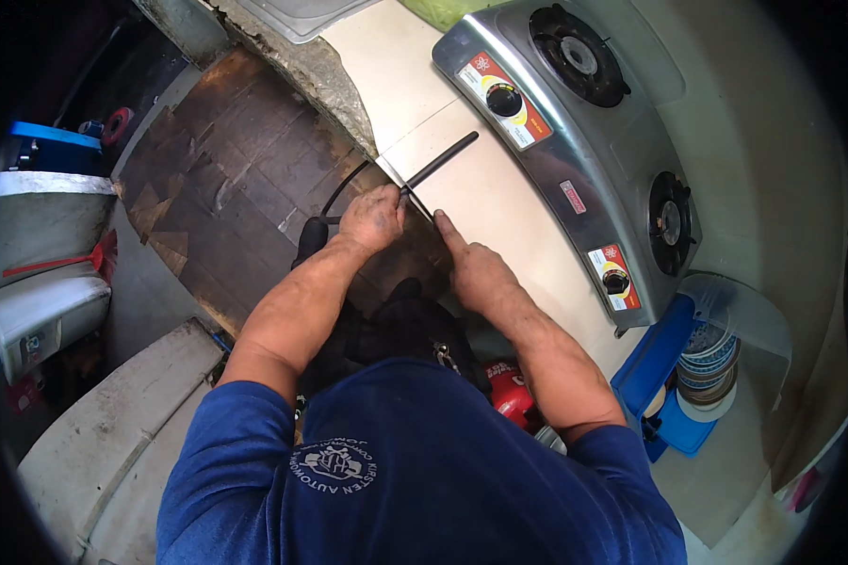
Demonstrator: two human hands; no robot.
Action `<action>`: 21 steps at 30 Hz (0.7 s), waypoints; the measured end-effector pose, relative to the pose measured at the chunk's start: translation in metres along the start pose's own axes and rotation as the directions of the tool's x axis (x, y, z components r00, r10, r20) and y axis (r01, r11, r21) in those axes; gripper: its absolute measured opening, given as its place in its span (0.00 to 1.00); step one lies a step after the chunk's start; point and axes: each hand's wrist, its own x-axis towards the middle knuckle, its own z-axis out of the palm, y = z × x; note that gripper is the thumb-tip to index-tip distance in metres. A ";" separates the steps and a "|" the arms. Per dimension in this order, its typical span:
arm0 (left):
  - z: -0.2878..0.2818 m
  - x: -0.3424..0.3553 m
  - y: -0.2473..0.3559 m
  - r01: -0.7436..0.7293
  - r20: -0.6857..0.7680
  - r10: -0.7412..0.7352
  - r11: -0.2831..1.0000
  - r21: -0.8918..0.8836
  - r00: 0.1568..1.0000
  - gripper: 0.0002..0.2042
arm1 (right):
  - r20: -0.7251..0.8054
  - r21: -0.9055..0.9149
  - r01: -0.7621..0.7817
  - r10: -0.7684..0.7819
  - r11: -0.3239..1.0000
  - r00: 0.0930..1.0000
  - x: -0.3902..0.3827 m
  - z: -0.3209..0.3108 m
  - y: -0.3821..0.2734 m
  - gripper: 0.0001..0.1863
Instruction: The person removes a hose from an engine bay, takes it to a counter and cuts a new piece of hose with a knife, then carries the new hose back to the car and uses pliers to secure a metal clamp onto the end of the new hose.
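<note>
My left hand (372, 218) is closed round a black hose (449, 153) at the counter's front edge. The hose's straight end lies across the counter (424, 113), and more black cable or hose (339, 184) curves down beside my left hand. A thin, straight tool (421, 202) crosses the hose. My right hand (481, 275) has its index finger stretched along that tool and its other fingers curled, partly hidden, apparently gripping it.
A steel two-burner stove (561, 155) stands on the counter, right of my hands. Stacked plates (707, 363) and blue plastic containers (661, 347) sit at the right. Dark worn boards (226, 165) lie below left. A red cylinder (509, 394) is under the counter.
</note>
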 end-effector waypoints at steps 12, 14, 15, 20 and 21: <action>0.008 -0.004 -0.009 -0.072 -0.127 0.071 0.997 -0.001 0.989 0.08 | -0.009 -0.032 0.034 -0.034 0.999 0.999 -0.006 0.000 0.006 0.45; 0.010 -0.004 -0.010 -0.117 -0.147 0.119 0.993 0.019 0.982 0.08 | -0.010 -0.041 0.052 -0.052 0.998 0.999 -0.007 0.000 0.008 0.45; 0.011 -0.003 -0.010 -0.117 -0.148 0.118 0.993 0.016 0.982 0.08 | -0.013 -0.057 0.040 -0.041 0.998 0.999 -0.002 -0.001 0.007 0.45; 0.013 -0.003 -0.013 -0.139 -0.196 0.143 0.990 0.035 0.970 0.07 | -0.034 -0.038 0.054 -0.056 0.998 0.998 0.008 0.002 0.004 0.44; 0.014 -0.004 -0.015 -0.134 -0.200 0.139 0.990 0.037 0.970 0.07 | -0.024 -0.051 0.054 -0.056 0.997 0.998 0.001 0.002 0.008 0.44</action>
